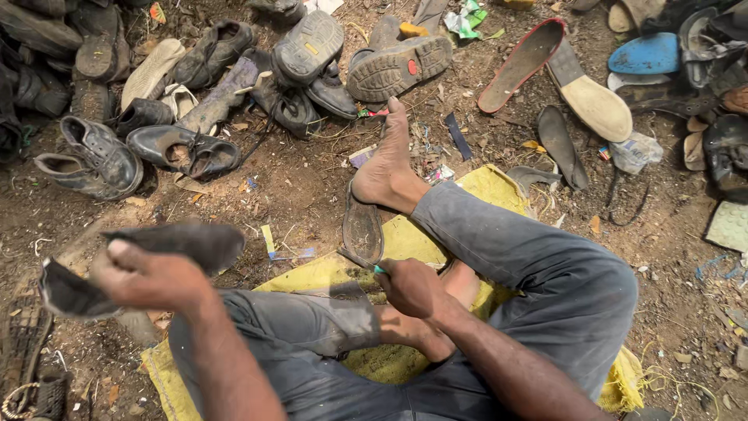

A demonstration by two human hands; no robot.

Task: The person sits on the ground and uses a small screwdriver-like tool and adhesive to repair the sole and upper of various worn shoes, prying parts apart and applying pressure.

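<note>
Shoe sole (140, 261), dark, bent and blurred, sits in our left hand (148, 277), fingers clenched around its middle; one end sticks out left of the hand, the other end rises just above the thumb. Our right hand (411, 287) is closed in a fist around a small tool with a green handle (379, 270); only a bit of the handle shows at the top of the fist, the tip we cannot make out. Just above the right hand a second dark sole (362, 230) lies on the ground, its near end close to the fist, its far end under the heel of our bare foot (387, 168). We sit cross-legged in grey trousers (538, 265) on a yellow sack (483, 187) spread over bare dirt ground (304, 187). Well beyond the left hand, a pile of worn black shoes and boots (101, 160). Farther out from the right hand, a boot (399, 66) lying tread-up with a red spot on its sole. Off to the right of the right hand, well apart: a red-edged insole (520, 66), a tan sole (596, 105), a blue sole (645, 54) and a crumpled plastic bag (635, 152).
</note>
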